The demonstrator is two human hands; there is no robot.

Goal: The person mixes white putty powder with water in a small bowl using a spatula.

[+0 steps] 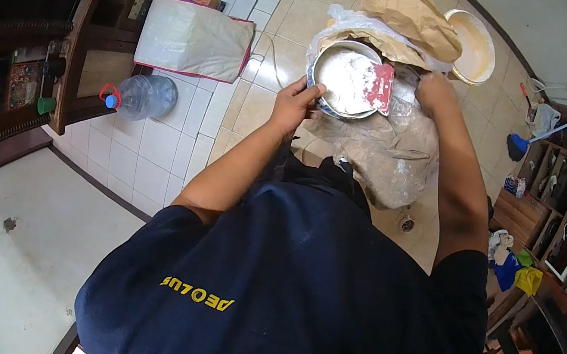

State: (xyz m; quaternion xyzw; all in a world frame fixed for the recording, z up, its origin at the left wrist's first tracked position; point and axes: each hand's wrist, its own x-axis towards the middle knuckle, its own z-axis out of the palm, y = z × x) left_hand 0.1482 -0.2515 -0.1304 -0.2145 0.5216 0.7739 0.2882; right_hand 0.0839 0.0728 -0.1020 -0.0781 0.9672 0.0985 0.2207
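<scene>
My left hand [297, 106] is closed on the near-left rim of a round bowl [317, 97], thumb over the edge. White powder [346, 80] fills much of the bowl, and a red scraper [382, 88] smeared with white lies at its right side. The bowl sits at the mouth of a large brown paper sack [415, 11] with a whitish plastic liner. My right hand [435, 94] is closed at the right side of the sack; what its fingers hold is hidden. Crumpled, dusty plastic [401, 156] spreads below the bowl and between my arms.
A white bucket [482, 49] with a stained inside stands behind the sack. To the left are a covered box [194, 38], a large clear water bottle [148, 97] and a wooden cabinet [93, 30]. Shelves [557, 172] with clothes and odds and ends line the right.
</scene>
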